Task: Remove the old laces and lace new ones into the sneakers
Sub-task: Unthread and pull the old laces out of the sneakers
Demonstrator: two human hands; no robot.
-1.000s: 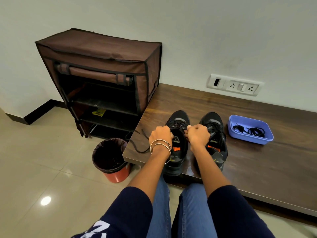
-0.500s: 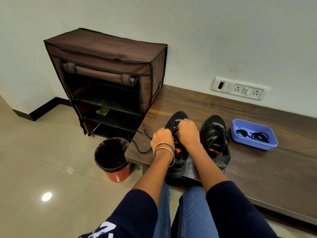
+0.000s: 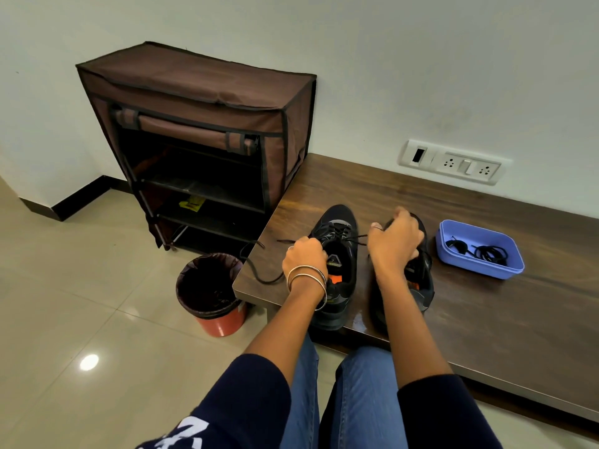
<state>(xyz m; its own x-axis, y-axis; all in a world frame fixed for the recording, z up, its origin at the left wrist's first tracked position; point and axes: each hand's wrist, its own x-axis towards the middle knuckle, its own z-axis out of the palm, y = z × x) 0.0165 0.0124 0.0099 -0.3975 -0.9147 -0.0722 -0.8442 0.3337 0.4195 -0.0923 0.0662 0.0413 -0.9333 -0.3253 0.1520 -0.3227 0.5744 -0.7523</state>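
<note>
Black lace [image 3: 351, 238] stretches from the left black sneaker [image 3: 337, 254], gripped by both left hand [image 3: 304, 257] and right hand [image 3: 393, 241]; its tongue label is unreadable.

Glossy dark wood-grain bench [image 3: 486, 303], matt black mesh sneakers [image 3: 337, 228], smooth blue plastic tray [image 3: 479, 267], brown cloth rack [image 3: 201, 89].

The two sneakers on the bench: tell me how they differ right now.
The left sneaker is in plain view, its lace loosened and trailing off the bench edge; the right sneaker is largely covered by the right hand, its lacing mostly hidden. The left hand holds the left sneaker at its collar, while the right hand pulls a lace strand across from it. Both are black with orange inside, toes toward the wall.
</note>
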